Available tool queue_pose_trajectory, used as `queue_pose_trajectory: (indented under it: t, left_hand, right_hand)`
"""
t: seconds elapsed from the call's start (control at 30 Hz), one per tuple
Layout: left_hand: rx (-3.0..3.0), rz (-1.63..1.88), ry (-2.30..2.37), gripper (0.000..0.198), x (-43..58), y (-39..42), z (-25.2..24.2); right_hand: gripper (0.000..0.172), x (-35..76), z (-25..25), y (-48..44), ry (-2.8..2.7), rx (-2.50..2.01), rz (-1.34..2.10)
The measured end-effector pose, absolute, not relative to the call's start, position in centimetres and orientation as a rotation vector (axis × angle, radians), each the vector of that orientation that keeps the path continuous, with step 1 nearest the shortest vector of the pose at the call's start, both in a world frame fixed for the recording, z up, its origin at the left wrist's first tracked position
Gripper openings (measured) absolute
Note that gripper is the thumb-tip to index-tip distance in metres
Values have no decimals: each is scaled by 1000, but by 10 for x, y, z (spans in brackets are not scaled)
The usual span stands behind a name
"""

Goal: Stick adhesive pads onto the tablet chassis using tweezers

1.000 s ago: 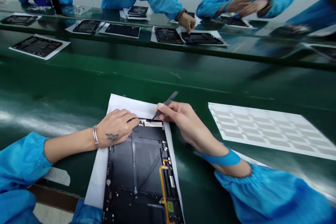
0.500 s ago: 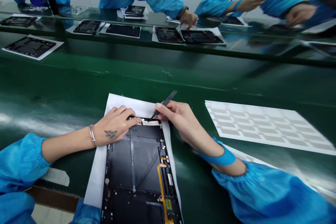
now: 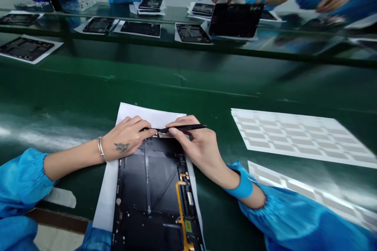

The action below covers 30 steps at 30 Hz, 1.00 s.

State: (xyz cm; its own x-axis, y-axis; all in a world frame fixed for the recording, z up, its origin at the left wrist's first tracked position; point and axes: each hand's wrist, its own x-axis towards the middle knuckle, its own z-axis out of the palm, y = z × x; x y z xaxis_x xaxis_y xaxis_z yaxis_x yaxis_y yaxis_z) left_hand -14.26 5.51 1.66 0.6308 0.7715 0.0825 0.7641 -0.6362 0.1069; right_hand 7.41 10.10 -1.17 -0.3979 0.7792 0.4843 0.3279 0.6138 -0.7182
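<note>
Bench work on a tablet housing, head view. Risk: the tweezers (image 3: 182,128) lie across the top edge of the black tablet housing (image 3: 147,180), so a slip of the tips could scratch the housing or snag the white strip (image 3: 162,135) at that edge. The orange flex cable (image 3: 180,200) could also catch if a hand dragged downward. Left hand (image 3: 125,138): fingers curled, partly closed, resting at the housing's top edge beside the tweezer tips; whether they pinch anything cannot be told. Right hand (image 3: 200,147): closed in a pen grip, thumb and fingers on the tweezers. Housing: flat on a white paper sheet (image 3: 126,111) on the green bench (image 3: 88,86), its top edge between the 2 hands. A label sheet (image 3: 294,133) lies well to the right.
</note>
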Motion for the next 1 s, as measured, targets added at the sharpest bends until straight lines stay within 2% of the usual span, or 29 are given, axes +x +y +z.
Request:
queue_pose_trajectory:
  t: [0.43, 0.77, 0.9, 1.0]
  left_hand:
    - [2806, 147, 1306, 38, -143, 55, 17]
    - [2873, 160, 1272, 35, -142, 55, 15]
    - [2870, 152, 1239, 37, -141, 56, 15]
    - [2853, 110, 1262, 45, -139, 56, 16]
  right_hand:
    - [19, 76, -9, 97, -2037, -803, 589]
    - [25, 88, -5, 98, -2032, -843, 725]
    - [13, 108, -4, 94, -2073, -797, 584]
    - [15, 115, -4, 91, -2184, -661, 450]
